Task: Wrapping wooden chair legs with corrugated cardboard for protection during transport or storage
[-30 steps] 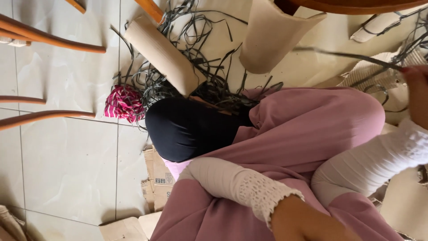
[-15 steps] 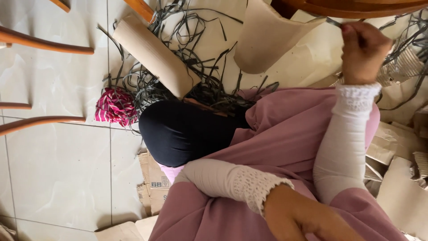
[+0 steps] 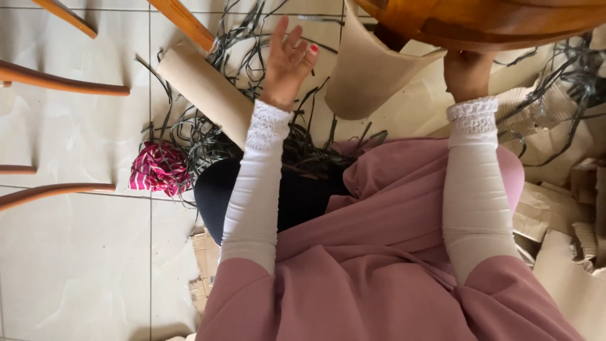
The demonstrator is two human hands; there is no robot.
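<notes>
My left hand [image 3: 288, 62] is stretched forward with its fingers spread, empty, over a tangle of dark grey strips [image 3: 221, 136] on the floor. A brown cardboard tube [image 3: 205, 91] lies just left of it. My right hand [image 3: 468, 72] reaches up under the edge of a round wooden tabletop [image 3: 499, 22]; its fingers are hidden behind the wood. A curled brown paper sheet [image 3: 366, 79] stands between the two hands. Both arms wear white sleeves with lace cuffs over a pink skirt.
A pink striped bundle [image 3: 160, 168] lies on the tiled floor at the left. Wooden chair legs [image 3: 63, 82] cross the upper left. Torn cardboard pieces [image 3: 555, 208] pile up at the right, and more scraps [image 3: 205, 265] sit by my knee.
My left arm has risen from my lap and reached forward with the fingers spread. My right hand has moved up to the underside of the wooden tabletop. The camera has shifted.
</notes>
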